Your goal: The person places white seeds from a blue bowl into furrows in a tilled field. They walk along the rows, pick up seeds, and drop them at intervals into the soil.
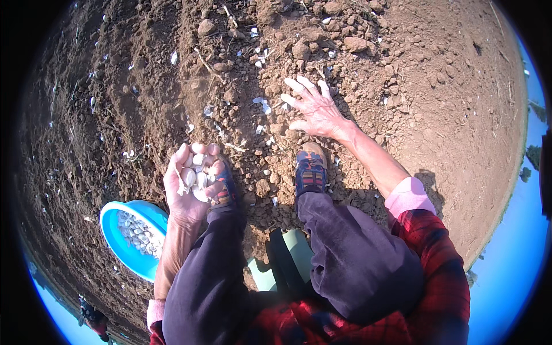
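Palm up, my left hand (189, 189) cups several garlic cloves (189, 177) above my left shoe, the fingers curled around them. My right hand (314, 108) is stretched over the tilled soil (276, 172), palm down, with its fingers spread and nothing seen in it; its underside is hidden. Beside my left forearm, a blue plastic basin (113, 254) stands tilted on the ground, with many more cloves (140, 233) inside. Pale papery skins (264, 105) and single cloves (174, 58) lie scattered over the earth around both hands.
My shoes (311, 166) rest on the soil between the hands. A pale green object (297, 248) with a dark strap is between my legs. Clods (355, 44) and dry stalks (209, 64) lie ahead. Another person (94, 319) is far off at the lower left.
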Motion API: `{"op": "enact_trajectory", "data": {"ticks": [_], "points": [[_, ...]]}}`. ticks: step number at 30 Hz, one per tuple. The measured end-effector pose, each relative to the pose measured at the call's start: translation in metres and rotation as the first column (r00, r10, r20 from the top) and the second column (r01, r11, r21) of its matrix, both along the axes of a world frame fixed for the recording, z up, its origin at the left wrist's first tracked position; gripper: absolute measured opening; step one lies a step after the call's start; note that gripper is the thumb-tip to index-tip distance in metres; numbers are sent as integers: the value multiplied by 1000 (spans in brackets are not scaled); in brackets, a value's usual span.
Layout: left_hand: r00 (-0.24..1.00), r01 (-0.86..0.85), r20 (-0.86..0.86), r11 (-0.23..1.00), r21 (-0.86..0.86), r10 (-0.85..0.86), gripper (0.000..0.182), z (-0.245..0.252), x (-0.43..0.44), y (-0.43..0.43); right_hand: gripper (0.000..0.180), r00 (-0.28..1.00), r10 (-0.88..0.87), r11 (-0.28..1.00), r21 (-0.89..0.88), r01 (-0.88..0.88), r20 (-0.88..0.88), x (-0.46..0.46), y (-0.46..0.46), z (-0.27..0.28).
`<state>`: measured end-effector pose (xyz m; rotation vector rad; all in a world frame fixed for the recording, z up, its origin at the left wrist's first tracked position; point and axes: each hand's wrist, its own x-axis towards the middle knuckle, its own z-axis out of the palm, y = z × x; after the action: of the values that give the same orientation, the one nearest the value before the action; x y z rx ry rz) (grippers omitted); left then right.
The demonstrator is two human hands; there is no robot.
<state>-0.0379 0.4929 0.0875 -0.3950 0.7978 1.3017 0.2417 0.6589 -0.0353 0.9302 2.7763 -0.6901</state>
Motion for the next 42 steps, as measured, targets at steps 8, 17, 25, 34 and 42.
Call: {"op": "enact_trajectory", "data": {"ticks": [8,17,25,34,42], "points": [[999,-22,28,997,74,20,33,-11,-9,-12,73,911,-284,959,94,268,300,89,20,8],[995,-40,92,989,143,27,33,-15,-17,-24,69,866,-496,854,-223,471,-70,126,-100,25],[998,-24,60,991,131,16,33,-20,-11,-30,94,542,-795,573,42,819,273,166,-129,-1],[996,-16,91,995,93,8,28,-20,-11,-26,83,682,-540,781,-8,624,493,199,-199,22],[984,-1,176,991,136,-23,31,-24,-16,-33,73,464,-707,648,224,728,534,266,-213,45]]}}
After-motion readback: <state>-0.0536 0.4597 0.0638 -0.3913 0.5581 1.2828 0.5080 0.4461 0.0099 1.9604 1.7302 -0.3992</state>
